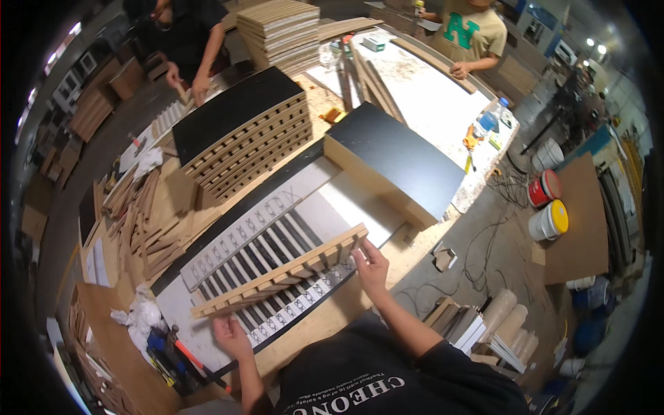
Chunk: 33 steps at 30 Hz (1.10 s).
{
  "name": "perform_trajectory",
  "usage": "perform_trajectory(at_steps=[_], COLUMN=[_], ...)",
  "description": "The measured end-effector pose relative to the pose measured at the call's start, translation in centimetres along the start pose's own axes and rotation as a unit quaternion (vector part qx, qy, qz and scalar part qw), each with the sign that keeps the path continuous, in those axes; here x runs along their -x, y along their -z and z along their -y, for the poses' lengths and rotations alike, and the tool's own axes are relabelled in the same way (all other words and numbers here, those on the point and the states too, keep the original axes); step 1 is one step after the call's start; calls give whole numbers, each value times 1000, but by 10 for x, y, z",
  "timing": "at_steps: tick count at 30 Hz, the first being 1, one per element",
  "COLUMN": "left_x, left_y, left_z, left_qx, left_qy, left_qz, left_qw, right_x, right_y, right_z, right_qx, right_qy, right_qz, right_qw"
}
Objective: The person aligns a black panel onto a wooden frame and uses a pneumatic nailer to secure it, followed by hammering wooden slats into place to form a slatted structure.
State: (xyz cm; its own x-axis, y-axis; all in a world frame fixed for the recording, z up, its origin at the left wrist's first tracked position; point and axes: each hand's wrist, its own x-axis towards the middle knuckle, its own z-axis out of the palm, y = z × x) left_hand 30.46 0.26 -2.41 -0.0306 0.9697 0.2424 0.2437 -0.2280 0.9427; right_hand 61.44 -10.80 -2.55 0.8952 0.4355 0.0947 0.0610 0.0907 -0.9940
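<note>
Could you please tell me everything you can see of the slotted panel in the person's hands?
The slotted panel is long, pale tan and wood-like, with dark gaps spaced along its visible edge. It is tilted above the striped board, its right end farther from the person. The left hand and right hand hold it near its ends; whether it touches the board is unclear.

A slatted wooden panel [279,272] is partly hiding the black-striped board [277,238], while the upper edge is cropping a beige-shirted co-worker [476,36].
</note>
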Motion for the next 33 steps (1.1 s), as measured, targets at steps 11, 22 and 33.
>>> perform_trajectory(at_steps=[11,22,33], left_x=[-18,-8,5], left_y=[5,-6,-20], left_z=[-30,-236,-266], left_qx=[55,-89,-67], left_qy=[88,-253,-435], left_qz=[93,125,38], left_qw=[990,955,897], right_x=[-39,-35,-18], right_y=[18,-2,-2], right_z=[-18,-9,-25], right_qx=[92,-14,-141], right_qy=[27,-144,-220], right_qz=[121,91,159], right_qw=[988,985,952])
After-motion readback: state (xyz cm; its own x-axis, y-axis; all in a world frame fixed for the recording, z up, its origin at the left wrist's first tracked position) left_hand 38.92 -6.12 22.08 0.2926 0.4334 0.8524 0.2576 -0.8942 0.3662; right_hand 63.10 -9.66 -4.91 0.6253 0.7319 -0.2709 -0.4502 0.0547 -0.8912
